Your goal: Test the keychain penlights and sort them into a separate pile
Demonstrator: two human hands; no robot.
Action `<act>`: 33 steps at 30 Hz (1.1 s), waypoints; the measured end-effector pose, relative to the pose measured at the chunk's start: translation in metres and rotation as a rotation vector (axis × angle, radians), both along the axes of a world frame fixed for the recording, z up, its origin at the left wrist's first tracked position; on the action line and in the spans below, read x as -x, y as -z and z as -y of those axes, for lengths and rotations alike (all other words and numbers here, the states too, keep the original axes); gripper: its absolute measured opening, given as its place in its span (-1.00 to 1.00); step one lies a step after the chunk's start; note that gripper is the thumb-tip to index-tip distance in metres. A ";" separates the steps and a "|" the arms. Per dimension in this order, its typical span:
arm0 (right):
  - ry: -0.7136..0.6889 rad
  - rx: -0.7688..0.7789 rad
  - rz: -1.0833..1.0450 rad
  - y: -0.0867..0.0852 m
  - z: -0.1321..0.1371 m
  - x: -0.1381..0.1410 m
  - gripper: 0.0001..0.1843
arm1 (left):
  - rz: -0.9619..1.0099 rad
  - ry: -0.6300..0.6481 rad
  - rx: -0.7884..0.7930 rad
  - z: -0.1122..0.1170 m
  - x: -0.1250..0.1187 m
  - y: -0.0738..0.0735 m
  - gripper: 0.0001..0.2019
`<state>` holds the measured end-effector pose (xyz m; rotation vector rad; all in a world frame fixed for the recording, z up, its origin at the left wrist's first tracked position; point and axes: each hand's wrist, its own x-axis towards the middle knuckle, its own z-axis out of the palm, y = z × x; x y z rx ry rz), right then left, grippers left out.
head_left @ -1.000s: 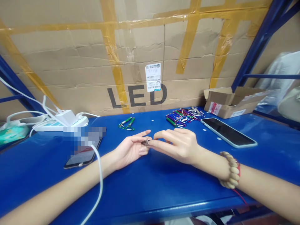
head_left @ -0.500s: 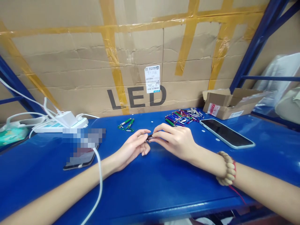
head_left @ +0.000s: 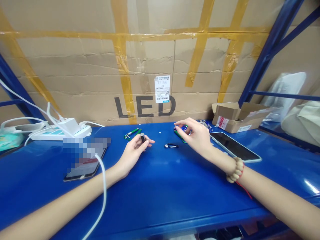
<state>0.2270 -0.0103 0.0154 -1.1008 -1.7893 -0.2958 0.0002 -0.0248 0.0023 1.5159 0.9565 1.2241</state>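
Between the thumb and fingers of my left hand (head_left: 137, 150) a small black tube (head_left: 143, 137) with a silvery end stands upright. A black clip piece (head_left: 171, 146) with a round silver end lies on the blue table between my hands, touched by neither. My right hand (head_left: 196, 135) is over the colourful pile of small tubes with clips (head_left: 184, 129), thumb and index finger apart, nothing visible between them; it hides much of the pile. Just behind my left hand are green tubes with clips (head_left: 132, 132), partly covered by its fingers.
A phone in a pale case (head_left: 235, 146) lies at right, before an open cardboard box (head_left: 233, 116). On the left are another phone (head_left: 86, 166), a white power strip (head_left: 60, 131) and a white cable (head_left: 104, 186) crossing my left forearm. A large carton (head_left: 140, 73) stands behind.
My hands have come apart, the left moving left with the black tube, the right moving right to the pile. The black clip piece now lies on the table between them.
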 end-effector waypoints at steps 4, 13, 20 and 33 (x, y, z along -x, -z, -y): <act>-0.030 0.051 0.049 0.007 -0.001 0.004 -0.88 | -0.154 -0.018 -0.294 0.007 -0.001 -0.001 -0.93; -0.128 0.097 0.100 0.012 0.003 0.011 -0.85 | -1.149 0.111 -1.056 -0.018 0.027 -0.003 -0.73; -0.130 0.136 0.148 0.012 0.004 0.011 -0.84 | -1.155 0.035 -0.860 -0.023 0.041 -0.027 -0.66; -0.429 0.555 0.387 0.010 -0.008 -0.001 -0.83 | -0.146 0.277 0.061 -0.019 0.031 -0.013 -0.74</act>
